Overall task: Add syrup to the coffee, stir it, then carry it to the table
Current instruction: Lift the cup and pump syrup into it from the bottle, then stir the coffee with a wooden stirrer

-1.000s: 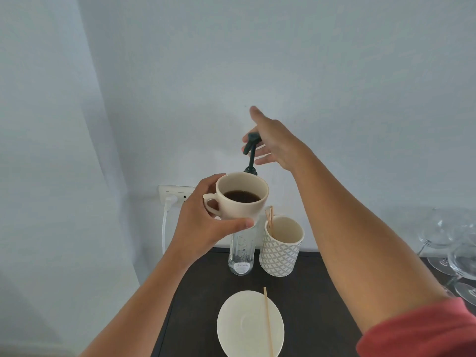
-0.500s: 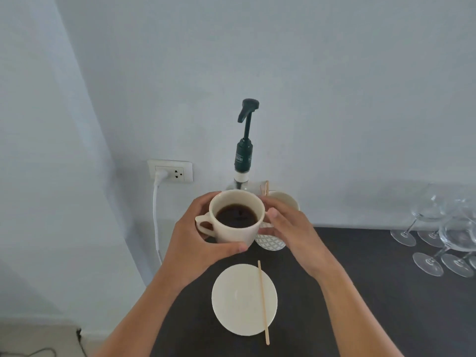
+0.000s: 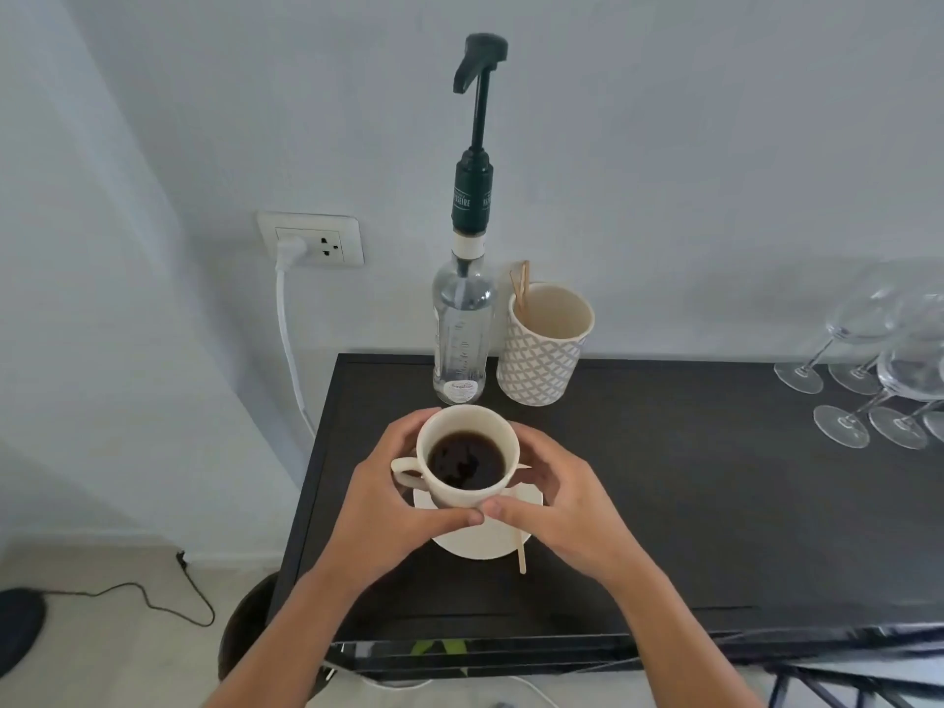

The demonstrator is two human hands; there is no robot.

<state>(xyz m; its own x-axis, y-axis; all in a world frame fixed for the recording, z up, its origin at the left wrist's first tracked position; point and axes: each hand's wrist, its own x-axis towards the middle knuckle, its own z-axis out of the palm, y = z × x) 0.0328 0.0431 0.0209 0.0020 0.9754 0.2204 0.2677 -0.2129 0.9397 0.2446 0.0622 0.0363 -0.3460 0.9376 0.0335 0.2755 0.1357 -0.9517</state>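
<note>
Two hands, left [image 3: 393, 508] and right [image 3: 557, 508], are closed around the cup [image 3: 467, 465] | cup is held just above the saucer [image 3: 475, 541], stirrer [image 3: 521, 549] lying across it | cup is best lowered level and centred, coffee [image 3: 466, 459] kept calm.

Cream coffee cup [image 3: 467, 495] of dark coffee, upright above saucer [image 3: 480, 539].

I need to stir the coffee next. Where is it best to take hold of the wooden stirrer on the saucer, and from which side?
Grip the wooden stirrer at its near end, which overhangs the saucer rim toward the person, probably coming with the right hand from the near right. The far part lies under the coffee cup and both hands.
</note>
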